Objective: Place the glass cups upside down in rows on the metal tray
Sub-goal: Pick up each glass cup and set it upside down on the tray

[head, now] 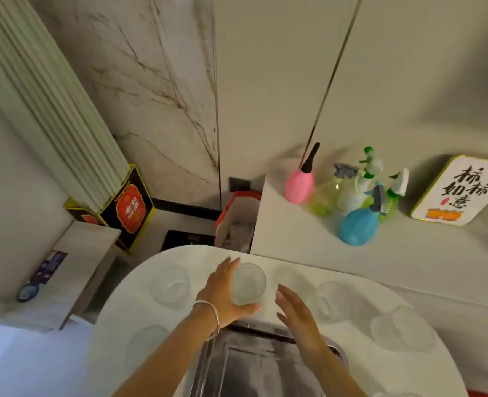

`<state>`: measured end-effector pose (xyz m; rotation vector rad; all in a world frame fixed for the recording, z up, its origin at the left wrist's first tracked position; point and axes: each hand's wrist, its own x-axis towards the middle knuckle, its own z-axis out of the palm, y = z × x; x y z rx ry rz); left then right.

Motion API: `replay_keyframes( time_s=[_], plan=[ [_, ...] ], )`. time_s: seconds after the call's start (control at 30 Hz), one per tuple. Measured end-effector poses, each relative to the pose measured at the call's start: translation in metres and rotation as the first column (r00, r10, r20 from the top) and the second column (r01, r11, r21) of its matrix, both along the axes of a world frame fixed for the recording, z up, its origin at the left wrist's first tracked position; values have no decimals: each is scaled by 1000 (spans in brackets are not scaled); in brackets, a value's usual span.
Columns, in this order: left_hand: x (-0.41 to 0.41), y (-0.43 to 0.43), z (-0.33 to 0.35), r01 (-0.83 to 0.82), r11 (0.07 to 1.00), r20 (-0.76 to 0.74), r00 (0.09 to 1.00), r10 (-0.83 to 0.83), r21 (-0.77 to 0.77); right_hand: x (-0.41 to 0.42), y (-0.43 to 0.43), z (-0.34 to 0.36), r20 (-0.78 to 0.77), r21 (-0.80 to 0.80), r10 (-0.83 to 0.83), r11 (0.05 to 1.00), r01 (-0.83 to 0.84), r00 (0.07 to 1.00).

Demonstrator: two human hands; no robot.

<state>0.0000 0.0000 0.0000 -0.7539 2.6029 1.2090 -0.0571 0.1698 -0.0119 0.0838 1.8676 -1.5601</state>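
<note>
Nearest you, the metal tray [254, 365] lies at the white table's [116, 325] near edge. Your right hand [300, 319] hovers above it, fingers spread, holding nothing. Beyond, your left hand [222, 293] wraps a glass cup [248, 282] standing on the table; other cups [169, 285] flank it.

Dim soft light, motion blur (strongest rightward), wide-angle bending

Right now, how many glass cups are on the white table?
5 clearly: far left, near left, center in the left hand, right-center, far right. Glare may hide others.
</note>
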Motion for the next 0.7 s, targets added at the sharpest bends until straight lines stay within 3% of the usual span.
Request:
replay_keyframes(
  time_s=[0.17, 0.4, 0.6, 0.7],
  plan=[
    [-25, -1, -36, 73, 990, -33, 996, -77, -121, -13, -2, -55, 48, -123, 103, 988, -96, 994],
    [-29, -5, -54, 40, 974, -250, 963, -97, -224, -19, -3, -89, -111, -215, 227, 945, -246, 968],
    [-15, -3, -39, -49, 993, -488, 873, -8, -103, -17, -3, -87, -295, -283, 147, 930, -233, 944],
    [-3, 2, -17, -27, 993, -598, 796, 94, 119, -9, -2, -78, -207, -469, 129, 857, -214, 970]
  ],
)
